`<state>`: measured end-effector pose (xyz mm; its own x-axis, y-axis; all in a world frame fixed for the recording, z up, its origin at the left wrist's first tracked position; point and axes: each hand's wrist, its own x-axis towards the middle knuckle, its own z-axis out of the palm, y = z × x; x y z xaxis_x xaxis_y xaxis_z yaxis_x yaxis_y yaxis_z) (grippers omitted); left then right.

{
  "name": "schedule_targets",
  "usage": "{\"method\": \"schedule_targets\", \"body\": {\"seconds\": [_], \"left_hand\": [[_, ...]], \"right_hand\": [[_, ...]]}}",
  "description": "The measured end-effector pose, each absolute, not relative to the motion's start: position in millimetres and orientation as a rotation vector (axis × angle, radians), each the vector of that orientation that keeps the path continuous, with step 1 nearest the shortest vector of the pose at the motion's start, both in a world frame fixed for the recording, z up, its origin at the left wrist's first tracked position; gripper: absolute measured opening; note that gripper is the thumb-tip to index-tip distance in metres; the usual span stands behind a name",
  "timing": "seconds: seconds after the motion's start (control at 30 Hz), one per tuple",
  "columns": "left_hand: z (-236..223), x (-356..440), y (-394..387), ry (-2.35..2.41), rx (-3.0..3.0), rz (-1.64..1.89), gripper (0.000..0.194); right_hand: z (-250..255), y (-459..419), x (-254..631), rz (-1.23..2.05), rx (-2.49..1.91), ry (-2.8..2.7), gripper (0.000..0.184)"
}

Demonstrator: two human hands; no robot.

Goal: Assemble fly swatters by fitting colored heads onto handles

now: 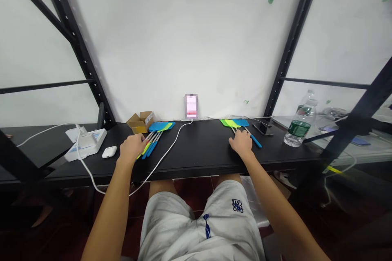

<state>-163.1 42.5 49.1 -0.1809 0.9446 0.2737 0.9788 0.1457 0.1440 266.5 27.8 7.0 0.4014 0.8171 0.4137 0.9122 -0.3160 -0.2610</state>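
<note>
On the left of the black table lies a fan of fly swatters [162,127] with flat blue and green heads, metal shafts and coloured handles. My left hand [132,146] is curled at the left side of this bunch, its fingers against the outermost handle. To the right, a smaller group holds green swatters [230,123] and a blue swatter [255,140]. Over the green ones' shafts and handles rests my right hand [241,142], fingers bent around them, hiding the handles. The blue handle sticks out beside that hand.
An open cardboard box [140,123] stands behind the left bunch. A lit phone [191,106] leans on the wall, its white cable [173,147] crossing the table. An earbud case [109,152] and power strip [98,140] lie left; a dark phone [262,128] and water bottle [298,128] are right.
</note>
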Motion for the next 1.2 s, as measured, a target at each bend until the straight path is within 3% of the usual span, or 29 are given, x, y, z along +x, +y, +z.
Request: {"method": "schedule_targets", "body": {"seconds": [0.43,0.73,0.87,1.03,1.2], "left_hand": [[38,-183,61,-2.319,-1.995,-0.423,0.046],[47,-175,50,-2.308,-1.962,-0.424,0.049],[66,-150,26,-2.091,-1.995,-0.63,0.044],[89,-98,-15,-1.695,-2.449,-1.028,0.038],[91,-46,-43,-1.508,-2.79,-1.197,0.032]], "right_hand": [[13,22,262,-0.196,-2.285,-1.586,0.027],[23,17,252,-0.029,-2.292,-1.555,0.034],[33,11,248,0.036,-2.185,-1.556,0.034],[44,0,232,0.056,-1.869,-1.638,0.038],[46,-21,200,0.082,-1.51,-1.666,0.034]]}}
